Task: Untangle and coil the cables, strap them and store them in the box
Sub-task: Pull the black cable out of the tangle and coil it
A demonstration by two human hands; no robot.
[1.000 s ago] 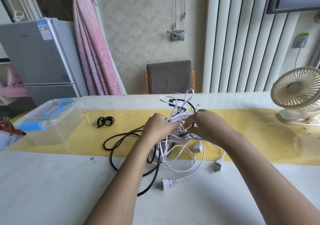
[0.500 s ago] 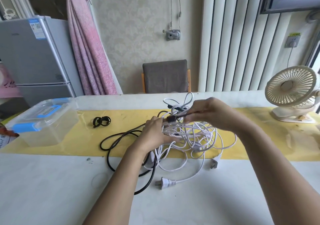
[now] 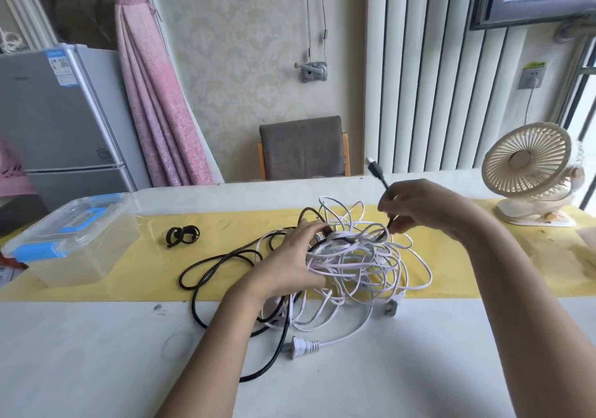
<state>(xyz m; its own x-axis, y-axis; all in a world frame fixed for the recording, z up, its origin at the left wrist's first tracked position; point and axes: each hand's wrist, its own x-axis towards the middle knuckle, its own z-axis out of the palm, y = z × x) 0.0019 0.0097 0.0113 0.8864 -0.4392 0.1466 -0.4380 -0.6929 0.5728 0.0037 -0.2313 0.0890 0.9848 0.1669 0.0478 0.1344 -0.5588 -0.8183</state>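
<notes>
Tabletop of white stone (image 3: 96,353), crossed from left edge to right edge by a yellow runner (image 3: 154,275); a chair (image 3: 303,146) stands behind the far edge and a fan (image 3: 529,166) sits at the far right corner.

At the middle of the table, across the runner's near border, lies the knot of white cables (image 3: 354,256). A thick black cable (image 3: 225,266) loops out of it to the left and toward the near edge, where a white plug (image 3: 300,346) also lies free.

My left hand (image 3: 290,263) rests flat on the left side of the knot, fingers spread and nearly straight, gripping nothing. I judge its purpose to be ballast, so that the heap is not dragged along when one strand is drawn out.

My right hand (image 3: 419,204) is raised above the far right of the knot and pinches a thin black lead (image 3: 382,180). The plug end (image 3: 373,164) points up and away, and the lower run drops back into the white loops, which suggests this end is being fed out first because a free end can pass through the crossings.

Two black straps (image 3: 182,235) wait on the runner left of the knot. The clear box (image 3: 71,240), its lid on with blue latches, stands at the left edge. No cable is coiled yet, so I judge the task to be at its untangling stage.
</notes>
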